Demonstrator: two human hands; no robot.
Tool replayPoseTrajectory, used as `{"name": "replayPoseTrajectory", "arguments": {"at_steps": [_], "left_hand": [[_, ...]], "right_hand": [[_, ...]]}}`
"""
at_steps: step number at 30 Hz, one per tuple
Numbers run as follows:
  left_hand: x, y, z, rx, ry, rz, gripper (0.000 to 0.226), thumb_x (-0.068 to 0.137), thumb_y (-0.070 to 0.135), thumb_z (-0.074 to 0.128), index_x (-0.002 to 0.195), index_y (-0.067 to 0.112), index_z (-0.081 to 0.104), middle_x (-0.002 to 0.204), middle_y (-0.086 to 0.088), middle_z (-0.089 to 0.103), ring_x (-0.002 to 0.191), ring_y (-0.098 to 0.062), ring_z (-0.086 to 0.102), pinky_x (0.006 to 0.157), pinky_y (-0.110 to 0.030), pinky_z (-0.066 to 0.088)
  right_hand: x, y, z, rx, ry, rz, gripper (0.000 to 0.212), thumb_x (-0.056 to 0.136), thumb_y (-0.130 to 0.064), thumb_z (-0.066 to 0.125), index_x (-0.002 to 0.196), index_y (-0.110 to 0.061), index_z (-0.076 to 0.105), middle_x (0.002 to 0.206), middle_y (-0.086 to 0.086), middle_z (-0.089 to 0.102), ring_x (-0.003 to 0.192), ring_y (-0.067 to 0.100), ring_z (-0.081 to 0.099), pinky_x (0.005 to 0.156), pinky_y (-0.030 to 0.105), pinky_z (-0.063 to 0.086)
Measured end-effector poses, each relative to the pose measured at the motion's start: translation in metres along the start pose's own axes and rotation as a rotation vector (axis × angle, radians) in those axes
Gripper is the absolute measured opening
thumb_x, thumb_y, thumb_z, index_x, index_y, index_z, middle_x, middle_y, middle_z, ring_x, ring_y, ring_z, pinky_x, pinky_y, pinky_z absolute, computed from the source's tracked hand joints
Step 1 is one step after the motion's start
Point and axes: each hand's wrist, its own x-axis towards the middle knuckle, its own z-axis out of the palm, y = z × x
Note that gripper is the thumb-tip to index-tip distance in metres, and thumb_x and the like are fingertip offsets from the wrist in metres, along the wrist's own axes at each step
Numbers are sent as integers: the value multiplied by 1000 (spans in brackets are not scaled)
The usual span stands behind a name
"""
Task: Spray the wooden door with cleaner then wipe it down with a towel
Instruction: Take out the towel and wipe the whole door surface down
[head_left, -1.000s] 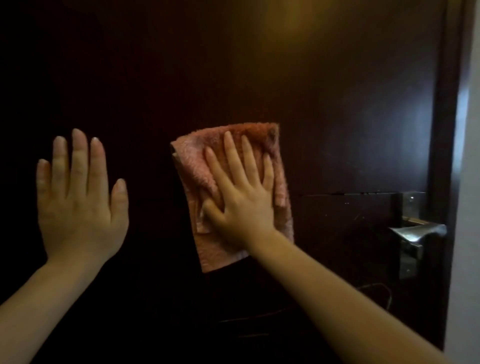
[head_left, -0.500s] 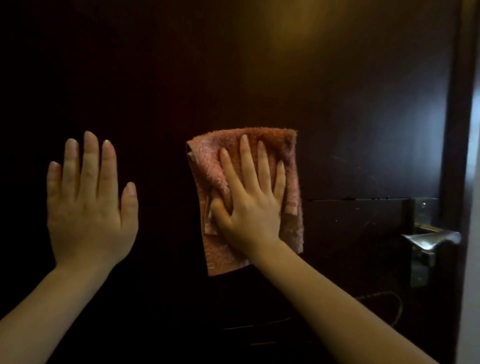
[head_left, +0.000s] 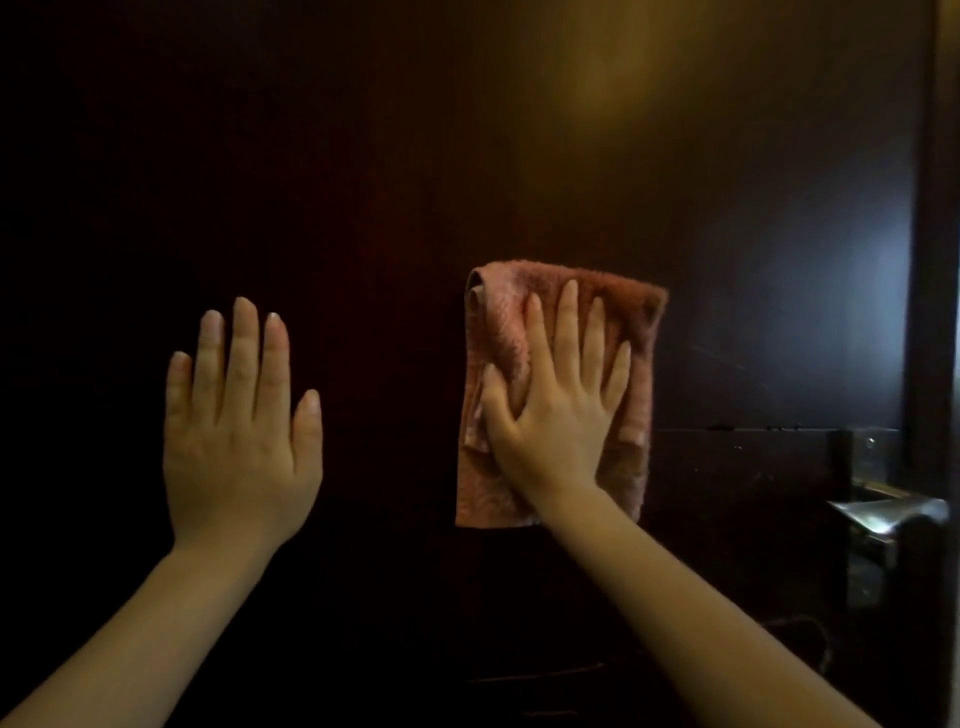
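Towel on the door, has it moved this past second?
Yes. The towel slid upward, with more of it above the horizontal seam, and slightly right, toward the handle.

Left grip (head_left: 241, 436), right grip (head_left: 556, 415): flat, fingers straight.

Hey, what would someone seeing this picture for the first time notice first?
The folded pinkish-orange terry towel stands out most, pressed flat against the dark wooden door near centre by the right hand. To its left, the bare left hand is spread open at the door. A silver metal lever handle glints at the lower right edge.
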Motion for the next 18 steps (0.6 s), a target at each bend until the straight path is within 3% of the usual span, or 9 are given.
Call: {"name": "replayPoseTrajectory", "arguments": {"at_steps": [5, 8, 10, 13, 16, 18], "left_hand": [[1, -1, 1, -9, -9, -14, 61, 95, 39, 17, 145, 6, 6, 155, -14, 8, 143, -28, 4, 115, -31, -11], [-2, -1, 4, -10, -78, -37, 63, 95, 43, 10, 146, 8, 0, 157, -12, 2, 144, -28, -1, 117, -44, -2], [-2, 6, 5, -22, -103, -86, 67, 94, 44, 10, 147, 4, 1, 156, -17, 1, 143, -33, 0, 114, -55, 7], [1, 36, 1, -82, -102, -152, 71, 92, 43, 16, 145, -4, 10, 153, -28, 3, 141, -42, 1, 114, -56, 5], [-3, 87, 6, -128, -87, 13, 66, 92, 38, 22, 141, -6, 24, 149, -32, 14, 139, -44, 9, 113, -48, 3], [-5, 118, 14, -123, -76, 74, 64, 92, 37, 24, 140, -6, 25, 148, -33, 16, 139, -42, 11, 114, -44, 0]], "right_hand": [[3, 27, -11, -49, -127, -362, 67, 84, -50, 39, 143, -21, 28, 152, 6, 19, 141, 28, 15, 112, 52, 5], [22, 64, -23, -98, -170, -521, 64, 85, -49, 41, 142, -21, 32, 151, 9, 27, 140, 27, 19, 111, 54, 11], [32, 89, -29, -127, -177, -453, 67, 84, -48, 41, 144, -22, 27, 152, 10, 27, 141, 27, 17, 112, 56, 13], [32, 110, -34, -96, -175, -185, 70, 85, -49, 35, 146, -23, 11, 154, 3, 11, 143, 23, 8, 113, 58, 11], [20, 100, -30, -76, -93, 60, 65, 86, -52, 27, 143, -25, 8, 152, -4, 3, 142, 16, 1, 116, 46, -1], [13, 91, -27, -56, -71, 124, 64, 86, -52, 24, 142, -27, 7, 152, -5, 1, 141, 12, -3, 115, 39, -7]]}}
